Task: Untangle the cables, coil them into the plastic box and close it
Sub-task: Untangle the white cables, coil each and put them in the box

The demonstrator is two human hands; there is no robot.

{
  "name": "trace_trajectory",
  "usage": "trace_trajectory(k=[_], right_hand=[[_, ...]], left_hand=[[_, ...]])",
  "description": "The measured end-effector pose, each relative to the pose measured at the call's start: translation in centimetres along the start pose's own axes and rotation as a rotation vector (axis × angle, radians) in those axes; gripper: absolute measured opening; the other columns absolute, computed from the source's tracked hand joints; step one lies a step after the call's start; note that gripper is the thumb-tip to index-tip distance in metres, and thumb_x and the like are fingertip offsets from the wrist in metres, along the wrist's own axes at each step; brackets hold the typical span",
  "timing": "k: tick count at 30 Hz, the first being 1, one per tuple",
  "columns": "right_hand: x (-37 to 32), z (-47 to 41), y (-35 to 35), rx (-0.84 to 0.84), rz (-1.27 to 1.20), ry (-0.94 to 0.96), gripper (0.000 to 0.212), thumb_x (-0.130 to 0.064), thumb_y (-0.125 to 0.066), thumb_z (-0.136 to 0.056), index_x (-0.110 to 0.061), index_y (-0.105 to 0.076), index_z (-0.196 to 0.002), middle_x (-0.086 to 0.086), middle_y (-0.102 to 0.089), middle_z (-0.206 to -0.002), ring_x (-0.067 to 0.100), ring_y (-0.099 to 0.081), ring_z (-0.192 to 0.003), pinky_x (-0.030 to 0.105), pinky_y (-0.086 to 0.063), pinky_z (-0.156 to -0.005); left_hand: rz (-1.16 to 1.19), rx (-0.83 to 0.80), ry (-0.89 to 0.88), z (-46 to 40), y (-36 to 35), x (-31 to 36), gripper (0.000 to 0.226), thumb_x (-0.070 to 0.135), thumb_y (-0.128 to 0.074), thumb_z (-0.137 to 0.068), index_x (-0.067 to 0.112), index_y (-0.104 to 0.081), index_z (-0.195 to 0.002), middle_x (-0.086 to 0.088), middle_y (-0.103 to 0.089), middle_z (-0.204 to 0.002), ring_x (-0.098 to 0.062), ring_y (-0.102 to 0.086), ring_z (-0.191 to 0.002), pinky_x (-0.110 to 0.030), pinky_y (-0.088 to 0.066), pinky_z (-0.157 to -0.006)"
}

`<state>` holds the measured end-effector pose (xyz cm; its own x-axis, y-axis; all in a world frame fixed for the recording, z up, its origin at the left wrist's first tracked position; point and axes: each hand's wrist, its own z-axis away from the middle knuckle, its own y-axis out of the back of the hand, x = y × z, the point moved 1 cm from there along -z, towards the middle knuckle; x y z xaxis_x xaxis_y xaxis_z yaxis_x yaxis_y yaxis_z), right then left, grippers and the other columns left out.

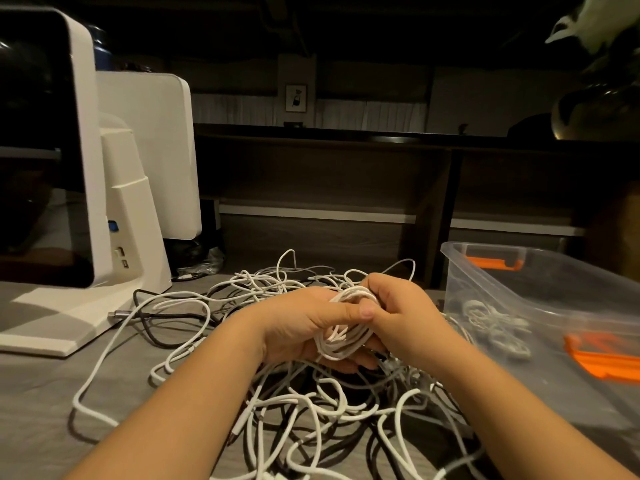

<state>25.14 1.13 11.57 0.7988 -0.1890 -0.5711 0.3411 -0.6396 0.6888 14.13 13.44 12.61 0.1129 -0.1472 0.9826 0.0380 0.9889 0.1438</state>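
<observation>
The tangle of cables [294, 403] sprawls across the table [41, 403]; the plastic box [540, 306] sits open at three o'clock, a coil already inside. To wind well, I'd keep each loop snug and even. Left hand [304, 327] cradles the white coil [341, 327], thumb clamped over; right hand [401, 317] pinches its far side.

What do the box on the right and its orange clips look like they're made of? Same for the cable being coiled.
Plastic box: clear, slightly frosted plastic; coiled cable shows through its wall. Orange clips: opaque, apparently moulded plastic. White cable coil, held by left hand and right hand: smooth, flexible, probably rubbery plastic sheath.
</observation>
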Motion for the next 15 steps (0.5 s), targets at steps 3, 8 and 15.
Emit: trace_trajectory(k=[3,8,15], right_hand=[[-0.3,0.1,0.0,0.017,0.093,0.07,0.011,-0.02,-0.051,-0.094,-0.016,-0.056,-0.085,0.0,-0.063,-0.077,0.02,-0.058,-0.073,0.039,-0.047,-0.065],[0.0,0.2,0.1,-0.055,-0.159,0.049,0.012,-0.03,-0.06,-0.089,-0.018,-0.059,-0.086,0.007,-0.065,-0.076,0.021,-0.058,-0.07,0.044,-0.048,-0.065],[0.3,0.2,1.7,-0.208,-0.718,-0.094,0.008,-0.022,-0.053,-0.082,-0.016,-0.059,-0.081,-0.003,-0.039,-0.054,0.01,-0.032,-0.048,0.02,-0.022,-0.042]], left_hand=[[0.081,-0.018,0.018,-0.1,0.2,-0.2,0.029,0.032,-0.067,-0.088,0.013,-0.065,-0.109,-0.009,-0.073,-0.099,-0.02,-0.071,-0.083,-0.028,-0.059,-0.071],[0.185,-0.005,0.053,-0.3,0.4,-0.5,0.027,0.03,-0.068,-0.088,0.013,-0.063,-0.107,-0.002,-0.063,-0.08,-0.005,-0.042,-0.058,-0.01,-0.035,-0.045],[0.07,-0.02,0.079,-0.2,-0.1,-0.1,0.029,0.038,-0.057,-0.096,0.011,-0.062,-0.106,0.006,-0.05,-0.066,-0.001,-0.035,-0.049,-0.01,-0.026,-0.041]])
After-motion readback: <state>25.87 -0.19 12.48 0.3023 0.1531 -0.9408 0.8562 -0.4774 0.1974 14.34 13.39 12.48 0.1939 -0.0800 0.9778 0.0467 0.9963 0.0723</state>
